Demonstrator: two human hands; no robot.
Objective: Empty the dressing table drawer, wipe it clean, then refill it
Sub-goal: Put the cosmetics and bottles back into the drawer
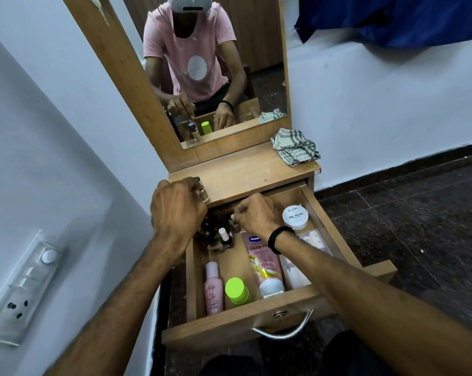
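view: head, the only one | position: above and close to the open drawer (256,299) | facing: forward and down over both forearms | frame: wide, bent at edges | mirror (215,63) ahead reflects the wearer from the front | shared: none

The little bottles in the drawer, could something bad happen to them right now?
Maybe. The right hand is reaching among crowded nail polish bottles, so it could knock some over. The left hand sets a small glass bottle close to the tabletop edge, above the open drawer; a bump could drop it in.
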